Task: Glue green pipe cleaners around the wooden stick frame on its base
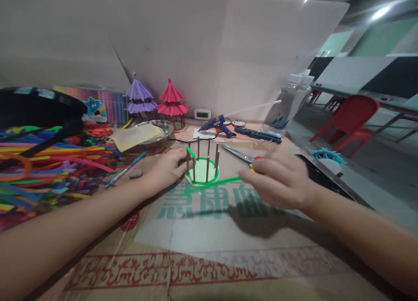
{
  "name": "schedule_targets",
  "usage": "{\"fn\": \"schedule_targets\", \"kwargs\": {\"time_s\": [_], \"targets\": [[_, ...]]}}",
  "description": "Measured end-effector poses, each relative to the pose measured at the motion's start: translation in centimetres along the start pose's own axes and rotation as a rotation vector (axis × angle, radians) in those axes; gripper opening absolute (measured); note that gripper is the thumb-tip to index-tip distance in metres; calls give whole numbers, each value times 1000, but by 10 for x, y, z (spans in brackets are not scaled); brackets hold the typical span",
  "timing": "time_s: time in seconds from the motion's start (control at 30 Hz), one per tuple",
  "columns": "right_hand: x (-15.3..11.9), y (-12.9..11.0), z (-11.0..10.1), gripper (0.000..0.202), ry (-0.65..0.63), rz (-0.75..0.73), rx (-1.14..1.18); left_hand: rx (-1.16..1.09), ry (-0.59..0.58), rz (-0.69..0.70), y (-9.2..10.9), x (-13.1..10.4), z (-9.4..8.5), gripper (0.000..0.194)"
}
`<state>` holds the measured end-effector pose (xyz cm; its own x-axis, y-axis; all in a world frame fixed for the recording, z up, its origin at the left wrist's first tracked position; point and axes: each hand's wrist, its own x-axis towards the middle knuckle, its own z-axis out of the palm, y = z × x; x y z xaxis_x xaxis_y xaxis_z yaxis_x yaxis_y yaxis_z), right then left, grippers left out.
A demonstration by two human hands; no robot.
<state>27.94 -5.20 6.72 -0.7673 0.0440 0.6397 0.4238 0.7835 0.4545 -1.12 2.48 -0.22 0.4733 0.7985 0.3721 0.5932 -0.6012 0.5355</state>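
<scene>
A round pale-green base (201,171) stands on the work surface, edged with green pipe cleaner and ringed by several upright brown posts. My left hand (171,165) grips its left side, the fingers partly hidden behind the posts. Between the thumb and fingers of my right hand (281,177), blurred by motion, is one end of a green pipe cleaner (225,180). It stretches leftward, low across the front of the base, and its far end is smeared. Scissors (238,153) lie just behind my right hand, their handles partly covered by it.
Colourful pipe cleaners (48,162) are heaped at left, near a pen (126,169). Behind stand purple (140,94) and pink (171,98) pipe-cleaner pavilions, a metal bowl (168,129), a glue gun (217,125), a blue utility knife (257,134) and a clear bottle (287,103).
</scene>
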Motion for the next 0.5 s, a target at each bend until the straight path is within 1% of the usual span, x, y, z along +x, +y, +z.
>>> {"fn": "schedule_targets", "kwargs": {"time_s": [0.07,0.1,0.13,0.17,0.2,0.33,0.4,0.5], "targets": [[2,7,-12,16,104,140,48,-25,22,-57,2,-1,-3,25],[2,9,-13,16,161,226,103,-36,31,-91,3,-2,-5,24],[0,11,-12,17,205,296,167,-44,38,-123,3,-3,-6,25],[-4,11,-7,17,214,342,225,-53,44,-149,2,-4,-7,25],[-7,10,-1,17,183,364,270,-63,51,-168,2,-4,-7,26],[-23,0,28,15,-64,374,332,-97,61,-197,-3,-4,-6,29],[-26,-5,35,15,-92,412,374,-93,52,-205,-3,-3,-4,29],[-28,-8,37,16,-121,449,436,-84,45,-227,0,-2,-5,29]]}}
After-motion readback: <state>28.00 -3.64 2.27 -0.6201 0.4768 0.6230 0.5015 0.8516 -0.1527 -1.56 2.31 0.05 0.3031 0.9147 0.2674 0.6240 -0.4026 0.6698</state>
